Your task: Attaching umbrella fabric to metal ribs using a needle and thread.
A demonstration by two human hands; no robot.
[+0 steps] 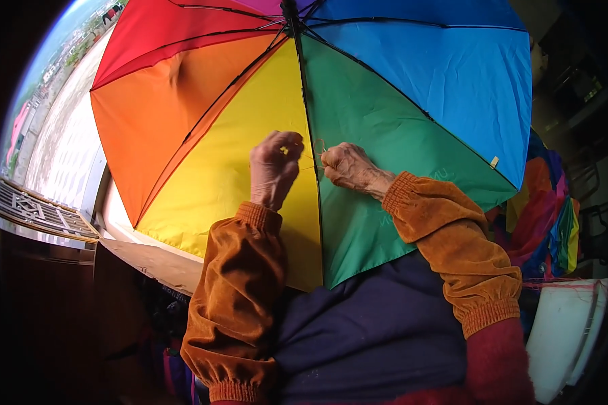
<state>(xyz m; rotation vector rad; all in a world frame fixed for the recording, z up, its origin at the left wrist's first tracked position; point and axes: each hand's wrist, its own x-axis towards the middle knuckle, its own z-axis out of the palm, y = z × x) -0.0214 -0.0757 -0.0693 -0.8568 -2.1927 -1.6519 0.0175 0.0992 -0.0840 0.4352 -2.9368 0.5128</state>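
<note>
An open rainbow umbrella (378, 115) fills the middle, its inner side with the black ribs facing me. My left hand (275, 165) is over the yellow panel (230, 155), its fingertips curled into a pinch; what they hold is too small to make out. Just across a black rib (312, 135), my right hand (351, 167) is closed over the green panel (365, 229). A fine pale thread (322, 145) loops up from its fingertips beside that rib. Both forearms wear rust-coloured sleeve covers (240, 290).
A small pale tag (494, 162) sits near the umbrella's right edge. Colourful folded fabric (540, 209) hangs at the right above a white stool-like object (561, 331). To the left are a metal grille (44, 209) and a bright opening outdoors. Dark blue cloth (378, 331) covers my lap.
</note>
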